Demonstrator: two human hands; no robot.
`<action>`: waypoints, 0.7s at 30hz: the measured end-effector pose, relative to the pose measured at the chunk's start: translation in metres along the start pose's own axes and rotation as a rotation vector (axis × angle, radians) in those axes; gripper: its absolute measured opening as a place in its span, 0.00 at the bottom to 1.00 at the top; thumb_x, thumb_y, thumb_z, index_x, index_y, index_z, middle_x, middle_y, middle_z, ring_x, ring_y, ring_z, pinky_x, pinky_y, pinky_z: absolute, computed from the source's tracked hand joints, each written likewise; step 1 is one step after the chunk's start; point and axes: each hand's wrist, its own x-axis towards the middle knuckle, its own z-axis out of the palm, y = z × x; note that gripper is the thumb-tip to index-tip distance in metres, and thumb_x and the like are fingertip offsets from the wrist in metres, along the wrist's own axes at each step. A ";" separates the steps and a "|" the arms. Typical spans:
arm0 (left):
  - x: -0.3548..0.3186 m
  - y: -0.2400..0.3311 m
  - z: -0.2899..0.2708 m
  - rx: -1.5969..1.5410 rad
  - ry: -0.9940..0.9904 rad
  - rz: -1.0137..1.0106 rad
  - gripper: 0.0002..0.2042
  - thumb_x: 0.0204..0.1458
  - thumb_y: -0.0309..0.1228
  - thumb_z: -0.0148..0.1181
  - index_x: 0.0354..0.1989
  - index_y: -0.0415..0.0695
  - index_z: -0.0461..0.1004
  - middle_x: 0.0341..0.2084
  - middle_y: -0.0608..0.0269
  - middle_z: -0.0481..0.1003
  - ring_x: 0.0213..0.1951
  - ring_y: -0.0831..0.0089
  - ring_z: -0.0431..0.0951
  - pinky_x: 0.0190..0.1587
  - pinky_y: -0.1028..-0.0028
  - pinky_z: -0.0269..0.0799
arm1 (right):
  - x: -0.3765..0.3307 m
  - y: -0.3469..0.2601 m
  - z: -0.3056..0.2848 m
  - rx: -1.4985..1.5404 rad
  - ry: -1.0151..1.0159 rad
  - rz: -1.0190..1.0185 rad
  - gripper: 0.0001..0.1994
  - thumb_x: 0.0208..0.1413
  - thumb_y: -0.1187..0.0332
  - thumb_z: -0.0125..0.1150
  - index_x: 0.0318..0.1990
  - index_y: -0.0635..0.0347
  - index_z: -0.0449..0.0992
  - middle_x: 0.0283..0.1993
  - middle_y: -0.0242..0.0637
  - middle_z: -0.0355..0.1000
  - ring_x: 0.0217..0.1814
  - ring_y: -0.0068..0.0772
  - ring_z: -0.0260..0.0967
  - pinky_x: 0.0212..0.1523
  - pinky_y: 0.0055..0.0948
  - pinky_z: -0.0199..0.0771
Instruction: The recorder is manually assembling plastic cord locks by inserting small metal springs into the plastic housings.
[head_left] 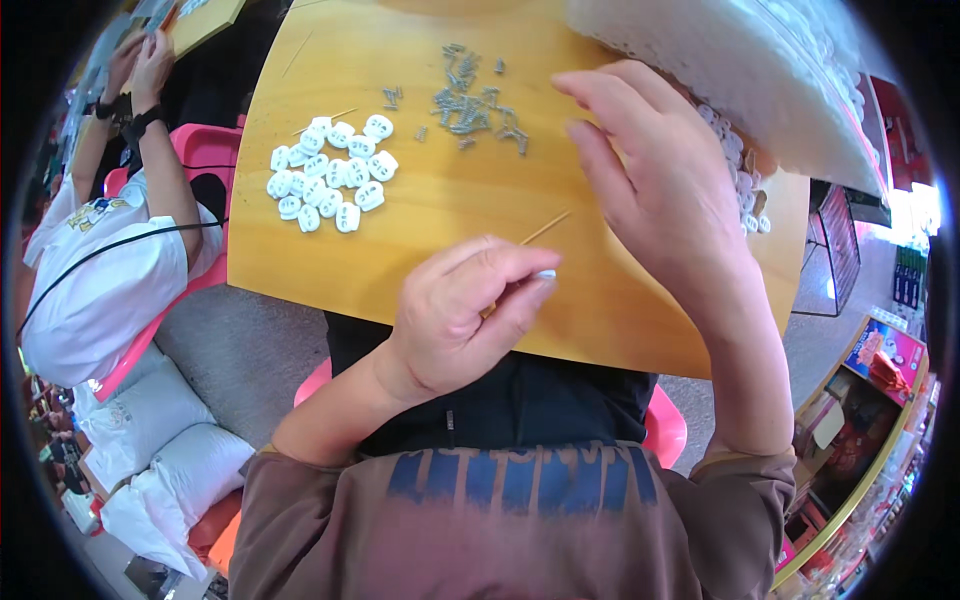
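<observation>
A small shop used as a piecework assembly spot, shown by stocked display shelves point(880, 370), a wooden counter point(420, 250) heaped with white plastic toggles point(330, 170) and metal springs point(470, 100), pink plastic chairs point(205, 150), stuffed sacks point(160, 440) on the floor.

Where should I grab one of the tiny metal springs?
Judging by shape, pinch a spring lying apart at the pile's left edge, across its thin middle, coming straight down with two fingertips. The others are tangled together; the right hand hovers nearest.
</observation>
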 end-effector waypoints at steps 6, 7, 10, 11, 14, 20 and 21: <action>-0.002 -0.016 -0.001 -0.209 0.019 0.114 0.09 0.38 0.19 0.56 0.32 0.38 0.71 0.19 0.59 0.70 0.20 0.68 0.70 0.23 0.76 0.65 | 0.032 0.004 0.037 -0.041 0.007 -0.136 0.11 0.39 0.76 0.52 0.34 0.63 0.68 0.29 0.44 0.65 0.33 0.46 0.63 0.33 0.36 0.64; -0.002 -0.019 -0.001 -0.215 0.034 0.106 0.09 0.38 0.19 0.56 0.32 0.38 0.71 0.19 0.59 0.70 0.20 0.68 0.70 0.23 0.76 0.65 | 0.035 0.001 0.039 -0.040 -0.008 -0.146 0.11 0.39 0.76 0.52 0.34 0.63 0.68 0.29 0.44 0.65 0.33 0.46 0.63 0.33 0.36 0.64; -0.003 -0.023 -0.002 -0.244 0.062 0.115 0.09 0.37 0.19 0.57 0.31 0.38 0.71 0.19 0.59 0.70 0.20 0.67 0.70 0.22 0.75 0.65 | 0.041 -0.011 0.042 0.000 -0.054 -0.143 0.12 0.43 0.77 0.52 0.39 0.61 0.69 0.35 0.41 0.66 0.37 0.42 0.64 0.37 0.30 0.64; -0.002 -0.023 -0.003 -0.236 0.040 0.116 0.09 0.37 0.20 0.58 0.30 0.39 0.71 0.19 0.58 0.70 0.20 0.66 0.70 0.22 0.74 0.65 | 0.042 -0.015 0.044 0.031 -0.051 -0.164 0.12 0.43 0.78 0.52 0.38 0.61 0.70 0.35 0.41 0.66 0.37 0.41 0.64 0.37 0.30 0.64; -0.003 -0.025 -0.004 -0.222 0.010 0.109 0.08 0.36 0.20 0.58 0.28 0.39 0.71 0.18 0.58 0.69 0.20 0.65 0.70 0.23 0.73 0.65 | 0.042 -0.026 0.052 0.076 -0.060 -0.195 0.11 0.41 0.79 0.54 0.35 0.60 0.71 0.34 0.40 0.66 0.37 0.40 0.64 0.36 0.30 0.64; -0.005 -0.027 -0.004 -0.256 0.003 0.097 0.09 0.34 0.19 0.58 0.28 0.38 0.71 0.20 0.58 0.69 0.22 0.64 0.70 0.25 0.71 0.65 | 0.038 -0.032 0.064 0.063 -0.098 -0.206 0.14 0.36 0.81 0.55 0.34 0.57 0.73 0.35 0.38 0.66 0.37 0.39 0.63 0.35 0.31 0.65; -0.005 -0.027 -0.004 -0.267 -0.005 0.086 0.10 0.34 0.19 0.58 0.28 0.38 0.71 0.21 0.57 0.69 0.23 0.63 0.70 0.25 0.71 0.66 | 0.038 -0.032 0.065 0.047 -0.110 -0.209 0.15 0.34 0.81 0.54 0.34 0.56 0.73 0.35 0.37 0.66 0.38 0.39 0.63 0.36 0.31 0.64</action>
